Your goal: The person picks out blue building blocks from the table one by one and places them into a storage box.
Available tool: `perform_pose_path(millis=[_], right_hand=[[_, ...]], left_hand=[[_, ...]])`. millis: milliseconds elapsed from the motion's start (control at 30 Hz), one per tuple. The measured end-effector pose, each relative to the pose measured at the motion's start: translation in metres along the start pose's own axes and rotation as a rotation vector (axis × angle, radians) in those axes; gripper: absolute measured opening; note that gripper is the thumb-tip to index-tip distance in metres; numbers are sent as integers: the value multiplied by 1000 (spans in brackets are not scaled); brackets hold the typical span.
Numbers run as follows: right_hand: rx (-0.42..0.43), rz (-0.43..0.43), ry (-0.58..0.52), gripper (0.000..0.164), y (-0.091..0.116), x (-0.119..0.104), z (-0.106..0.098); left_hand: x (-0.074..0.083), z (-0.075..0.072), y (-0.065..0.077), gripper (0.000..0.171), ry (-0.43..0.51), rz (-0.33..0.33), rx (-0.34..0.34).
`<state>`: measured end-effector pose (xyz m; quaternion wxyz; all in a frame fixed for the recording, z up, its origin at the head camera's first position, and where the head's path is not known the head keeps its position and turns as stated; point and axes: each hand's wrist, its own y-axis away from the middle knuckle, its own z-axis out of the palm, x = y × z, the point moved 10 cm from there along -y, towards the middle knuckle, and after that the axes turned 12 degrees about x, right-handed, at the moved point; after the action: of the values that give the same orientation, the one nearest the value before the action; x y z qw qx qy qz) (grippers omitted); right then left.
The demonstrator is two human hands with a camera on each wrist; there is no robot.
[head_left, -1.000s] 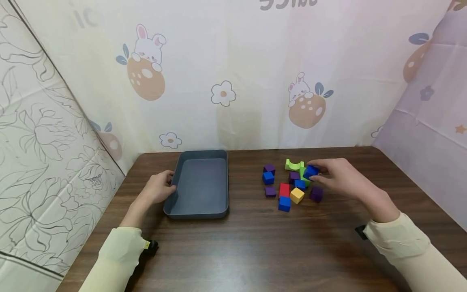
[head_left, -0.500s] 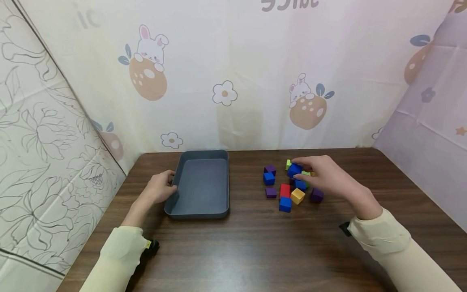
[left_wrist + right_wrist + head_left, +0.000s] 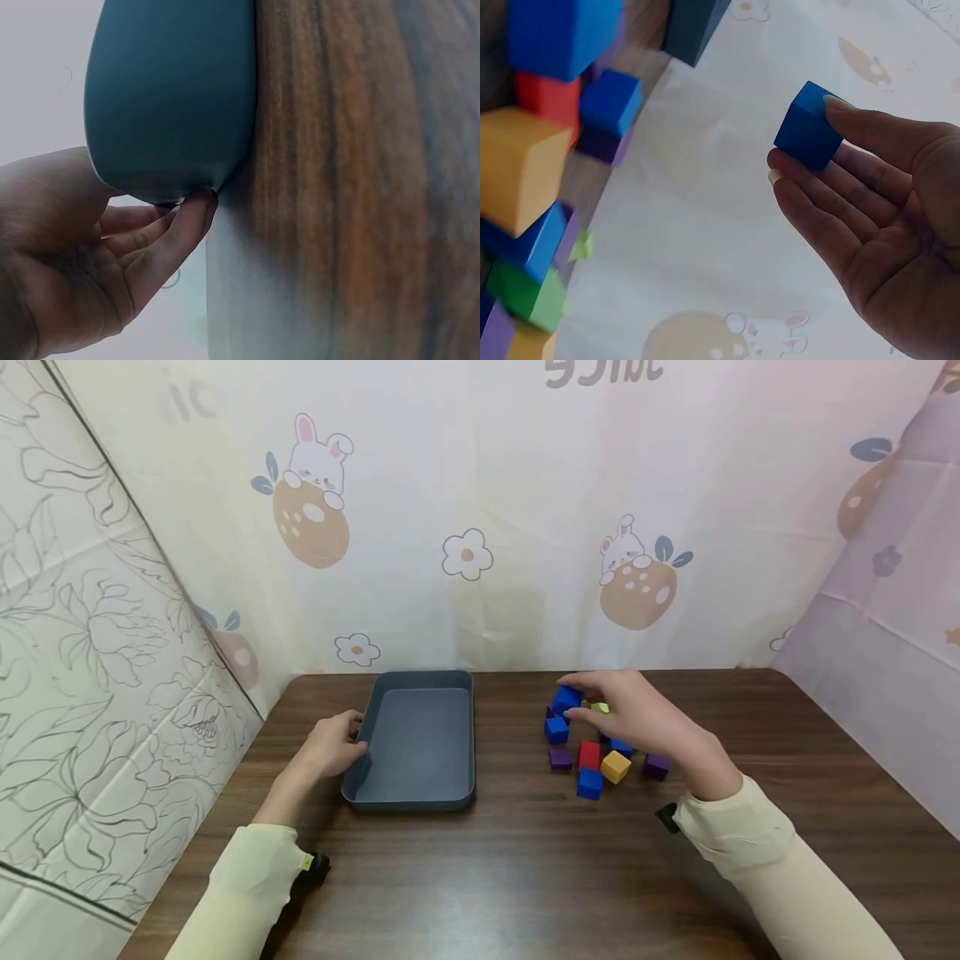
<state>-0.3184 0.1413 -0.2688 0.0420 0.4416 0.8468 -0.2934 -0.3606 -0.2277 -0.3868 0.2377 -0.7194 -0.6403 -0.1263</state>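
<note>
Pinching a blue cube in the right hand, near other blocks, gripping a gray tray with the left hand.

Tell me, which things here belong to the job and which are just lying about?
Likely the job:
held blue cube, pinched by the right hand
gray tray, held by the left hand
yellow cube, red block, other loose blocks

Probably just surroundings:
wooden table
rabbit-print backdrop
</note>
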Motion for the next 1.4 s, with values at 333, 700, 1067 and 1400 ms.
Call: perform_pose_path(millis=[333,700,1067,1400], right_hand=[[-26,-33,-116,41,-20,-31,14],[-24,-77,-143,43,-39,-62,24],[-52,-98,-211,45,-54,-91,39],[-57,-166,-191,41,-69,-116,55]], left_hand=[[-1,1,0,51,1,-7,-3],[-2,1,0,50,-6,-15,-3],[-4,3,-1,51,-8,-30,-11],[-5,3,-1,51,3,-25,-10]])
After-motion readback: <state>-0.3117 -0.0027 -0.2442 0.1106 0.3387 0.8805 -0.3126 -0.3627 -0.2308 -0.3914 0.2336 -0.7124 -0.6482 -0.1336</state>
